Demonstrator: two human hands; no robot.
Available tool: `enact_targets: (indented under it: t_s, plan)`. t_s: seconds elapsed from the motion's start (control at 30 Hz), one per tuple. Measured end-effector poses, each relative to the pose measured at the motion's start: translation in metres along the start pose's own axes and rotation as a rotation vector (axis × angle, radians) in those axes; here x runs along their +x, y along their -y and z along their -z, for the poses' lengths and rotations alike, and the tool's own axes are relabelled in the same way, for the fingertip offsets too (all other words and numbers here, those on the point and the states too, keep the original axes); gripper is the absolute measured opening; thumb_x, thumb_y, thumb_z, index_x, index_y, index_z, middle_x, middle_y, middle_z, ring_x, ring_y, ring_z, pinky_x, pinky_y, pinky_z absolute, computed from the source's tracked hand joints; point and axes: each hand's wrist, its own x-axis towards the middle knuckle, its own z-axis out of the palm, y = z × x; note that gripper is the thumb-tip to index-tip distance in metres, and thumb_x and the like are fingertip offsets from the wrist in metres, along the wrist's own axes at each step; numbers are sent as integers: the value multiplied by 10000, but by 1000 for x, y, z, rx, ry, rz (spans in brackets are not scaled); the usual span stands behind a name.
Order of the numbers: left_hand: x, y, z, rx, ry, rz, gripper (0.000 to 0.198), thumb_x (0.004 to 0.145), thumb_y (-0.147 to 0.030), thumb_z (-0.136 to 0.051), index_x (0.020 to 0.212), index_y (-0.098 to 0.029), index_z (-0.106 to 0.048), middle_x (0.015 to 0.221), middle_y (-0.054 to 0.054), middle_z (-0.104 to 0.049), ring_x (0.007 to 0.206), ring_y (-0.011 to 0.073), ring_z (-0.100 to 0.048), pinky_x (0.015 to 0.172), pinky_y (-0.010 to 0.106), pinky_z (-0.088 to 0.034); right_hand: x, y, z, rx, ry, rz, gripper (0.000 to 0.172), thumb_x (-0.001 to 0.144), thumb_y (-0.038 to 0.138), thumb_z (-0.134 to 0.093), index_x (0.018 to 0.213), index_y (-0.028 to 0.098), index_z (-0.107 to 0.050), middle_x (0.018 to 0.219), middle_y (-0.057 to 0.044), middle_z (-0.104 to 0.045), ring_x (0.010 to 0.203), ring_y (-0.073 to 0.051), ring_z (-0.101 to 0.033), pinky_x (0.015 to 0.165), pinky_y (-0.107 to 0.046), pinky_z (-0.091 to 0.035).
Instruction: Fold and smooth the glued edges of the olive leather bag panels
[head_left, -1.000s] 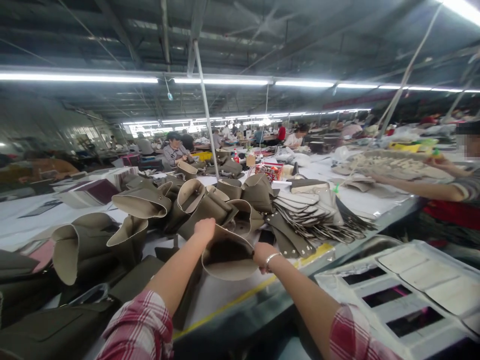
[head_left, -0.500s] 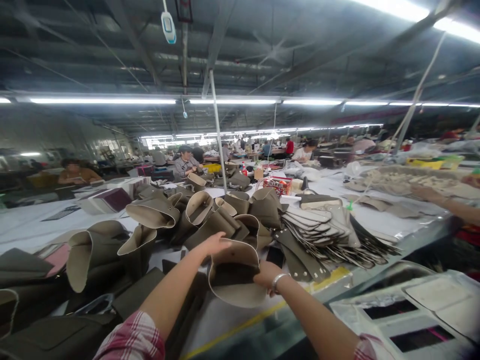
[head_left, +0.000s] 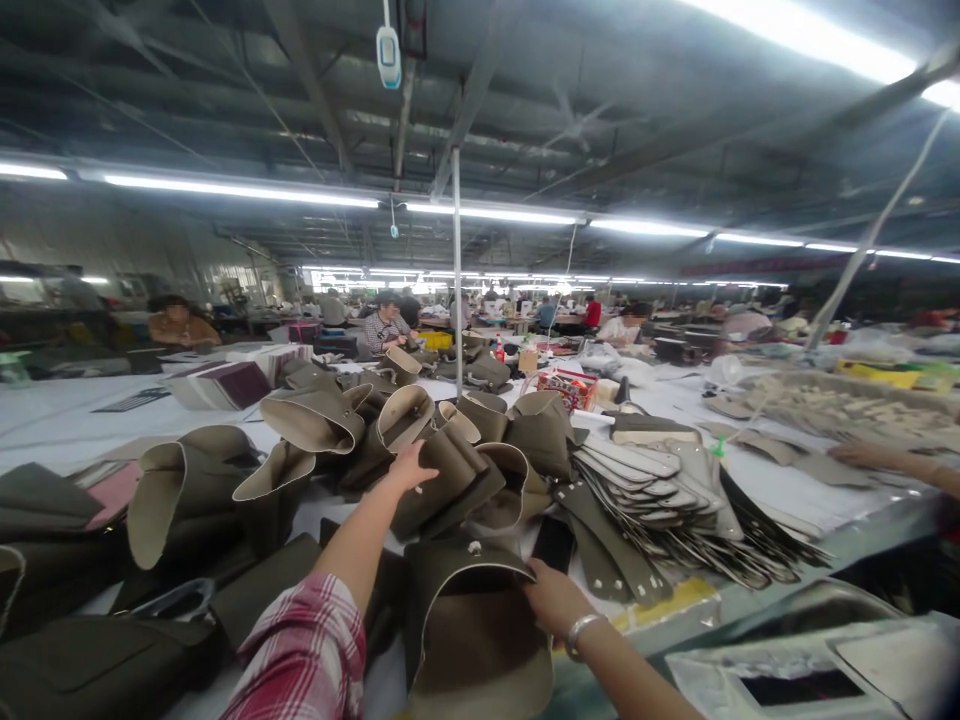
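My right hand [head_left: 555, 600], with a bracelet at its wrist, grips the rim of a dark olive bag body [head_left: 480, 660]. Its wide beige-lined mouth faces me and a small metal stud shows on its upper side. Farther forward, my left hand [head_left: 409, 468] reaches over the heap with thumb and fingers apart, at a folded olive bag body [head_left: 442, 475]; whether it touches that piece I cannot tell. A bag body [head_left: 510, 485] with an open mouth lies just right of it. Close to my right hand is a black phone-like slab [head_left: 553, 543].
More bag bodies [head_left: 161, 500] crowd the table's left. Stacked flap pieces with studs [head_left: 630, 470] lie at right, near a red wire basket [head_left: 566, 388]. A metal pole [head_left: 457, 270] rises behind the heap. Another person's hand [head_left: 862, 455] is at far right.
My left hand has let go of the bag body's rim and moved forward over the heap. The bag body in my right hand has come nearer to me and turned.
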Motion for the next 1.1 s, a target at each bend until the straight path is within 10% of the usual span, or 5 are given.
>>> enact_targets:
  t_s: [0.33,0.53,0.67,0.9,1.1]
  plan:
    - [-36,-23,8,331,63,-303,286,819,-396,-516,789,-176,-696,921,106,-610,985,266,-497,855,392,-370,7,12,-4,12,-1,5,351,897,297,-303,1047,131,-574,992,-154,-646,899,-246,-631,837,-355,-430]
    - [-77,-41,-3,439,34,-371,306,863,-301,-446,853,-154,-714,1200,129,-550,1034,284,-471,830,401,-382,8,10,12,31,343,252,1018,589,421,-723,1405,47,-243,1359,-197,-391,1228,-283,-405,1042,-331,-281]
    - [-103,-58,-15,448,14,-421,274,839,-328,-494,866,-171,-716,1409,99,-367,1180,291,-382,950,415,-314,4,3,27,85,484,269,979,610,476,-706,1400,80,-285,1360,-164,-410,1228,-269,-409,1044,-338,-279]
    - [-86,-73,-24,440,42,-463,239,838,-145,-461,842,-147,-700,996,142,-657,1027,258,-492,845,387,-339,8,24,5,-205,-8,171,347,869,290,-439,1117,113,-604,1045,-166,-641,997,-267,-592,857,-346,-424]
    - [-17,-68,58,484,-211,-348,259,869,-176,-420,843,-99,-666,867,164,-667,950,269,-516,797,398,-319,36,41,12,-264,-163,20,352,854,167,-337,978,82,-655,997,-200,-648,968,-270,-608,787,-322,-446]
